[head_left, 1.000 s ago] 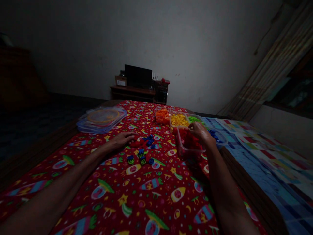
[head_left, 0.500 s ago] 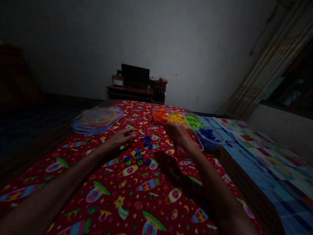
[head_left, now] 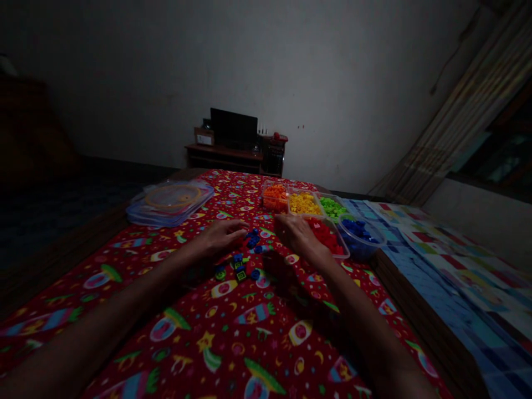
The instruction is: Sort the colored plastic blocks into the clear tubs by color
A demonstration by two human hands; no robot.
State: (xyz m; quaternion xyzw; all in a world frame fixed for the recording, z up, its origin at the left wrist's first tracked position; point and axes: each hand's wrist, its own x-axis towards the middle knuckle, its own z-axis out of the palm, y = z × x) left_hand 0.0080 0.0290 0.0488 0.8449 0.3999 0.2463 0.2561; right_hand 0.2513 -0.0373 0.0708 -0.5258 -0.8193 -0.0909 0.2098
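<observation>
My left hand (head_left: 222,235) hovers low over the cloth with its fingers stretched to the right and slightly curved. Under its fingertips are red pieces, mostly covered, right beside a small cluster of blue toy bricks (head_left: 252,238). Closer to me lie several green-and-blue bricks (head_left: 240,269) and a round blue piece (head_left: 255,274). My right hand (head_left: 296,230) is in the air just left of the tub of red bricks (head_left: 328,235). Its fingers are bent together and point away, so whatever they hold is hidden.
Clear tubs of orange bricks (head_left: 275,197), yellow bricks (head_left: 305,203), green bricks (head_left: 331,208) and blue bricks (head_left: 358,230) stand at the right. Stacked clear lids (head_left: 170,202) lie at the left. A red patterned cloth (head_left: 257,343) covers the table; a monitor (head_left: 233,128) stands behind.
My left hand has shifted right, over the red pieces towards the blue bricks. My right hand has drawn slightly lower and left, uncovering more of the red tub.
</observation>
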